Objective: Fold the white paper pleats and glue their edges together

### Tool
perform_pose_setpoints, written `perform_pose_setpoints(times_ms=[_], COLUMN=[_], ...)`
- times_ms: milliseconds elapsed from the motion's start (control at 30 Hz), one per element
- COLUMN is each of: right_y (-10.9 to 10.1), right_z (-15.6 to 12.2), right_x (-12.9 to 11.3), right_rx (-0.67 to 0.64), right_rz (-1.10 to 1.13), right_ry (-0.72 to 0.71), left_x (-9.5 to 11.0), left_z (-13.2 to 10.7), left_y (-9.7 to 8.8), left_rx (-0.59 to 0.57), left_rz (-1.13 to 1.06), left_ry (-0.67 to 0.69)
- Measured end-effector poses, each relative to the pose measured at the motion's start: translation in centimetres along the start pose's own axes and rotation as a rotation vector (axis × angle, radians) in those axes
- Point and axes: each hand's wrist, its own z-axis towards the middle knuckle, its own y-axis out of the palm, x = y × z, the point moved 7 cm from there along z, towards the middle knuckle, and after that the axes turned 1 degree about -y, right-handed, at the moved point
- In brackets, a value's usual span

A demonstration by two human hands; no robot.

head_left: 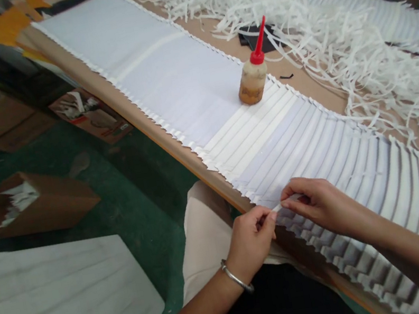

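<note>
Through the head view I have a narrow white strip stretched short between the two hands, over the table's near edge: the left hand pinches one end between thumb and fingertips, and the right hand pinches it just beside. Under and beyond them runs a long white sheet, smooth and flat at the far end, ridged with close parallel bands toward me, its edges jagged like small teeth. I can't make out the strip's full length, since fingers cover much of it; the right forearm hides part of the ridged stretch, which the frame's right side cuts off. A squat, brown-stained bottle with a red pointed nozzle stands upright on the sheet. Behind it, loose curling ribbons heap across the brown table, partly covering a black piece. Down left, a cardboard box holds white scraps.
</note>
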Motion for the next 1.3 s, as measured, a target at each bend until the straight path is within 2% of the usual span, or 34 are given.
perform_pose_setpoints(times_ms=[100, 233, 367, 500, 567, 667, 767, 867, 1033, 1100, 1200, 1300], right_y=[0.0, -0.4, -0.6, -0.8, -0.7, -0.4, -0.8, -3.5, -12.0, -14.6, -16.0, -15.6], right_z=[2.2, 3.8, 4.4, 4.6, 4.6, 4.7, 4.8, 5.2, 6.5, 7.1, 8.1, 9.1], right_x=[0.0, 0.9, 1.3, 1.4, 1.4, 1.3, 1.3, 1.6, 3.7, 4.9, 6.6, 7.9], right_rx=[0.019, 0.052, 0.071, 0.096, 0.101, 0.086, 0.031, 0.014, 0.124, 0.173, 0.203, 0.218], right_rz=[-0.096, -0.234, -0.279, -0.298, -0.304, -0.309, -0.326, -0.383, -0.466, -0.497, -0.555, -0.575], right_ry=[-0.023, 0.02, 0.048, 0.043, 0.034, 0.028, 0.0, -0.048, 0.014, 0.073, 0.139, 0.158], left_x=[-0.5, -0.4, 0.5, 1.9, 2.3, 2.4, 2.4, 2.3, 2.0, 2.0, 1.9, 1.8], left_z=[0.4, 0.3, -0.2, -0.5, -0.4, 0.1, 0.4, 0.4, 0.2, 0.3, 0.3, 0.3], left_y=[-1.4, -3.0, -3.7, -3.0, -2.3, -1.5, -1.1, -0.9, -0.9, -1.0, -1.1, -1.2], left_rx=[0.032, 0.089, 0.154, 0.184, 0.163, 0.136, 0.139, 0.144, 0.157, 0.17, 0.185, 0.189], left_rz=[-0.016, 0.067, 0.265, 0.538, 0.724, 1.011, 1.177, 1.227, 1.239, 1.236, 1.214, 1.198], left_ry=[-0.002, 0.05, 0.189, 0.447, 0.509, 0.481, 0.427, 0.42, 0.445, 0.457, 0.484, 0.497])
